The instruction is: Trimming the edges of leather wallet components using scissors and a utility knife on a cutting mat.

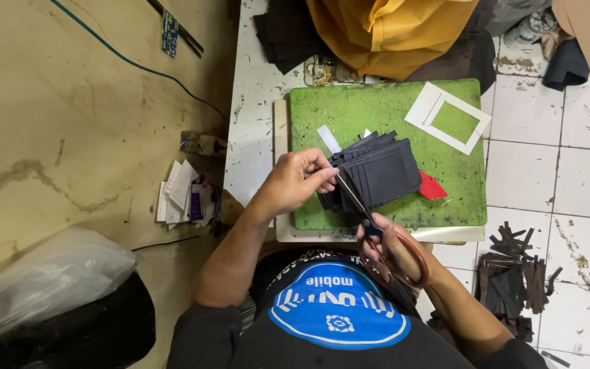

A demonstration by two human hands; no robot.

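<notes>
Scissors gripped in right hand cut black pieces pinched by left hand.

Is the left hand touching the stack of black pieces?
Touching. The head view shows the left hand pinching the edge of the stack of black pieces between thumb and fingers, with no gap, above the green cutting mat.
</notes>
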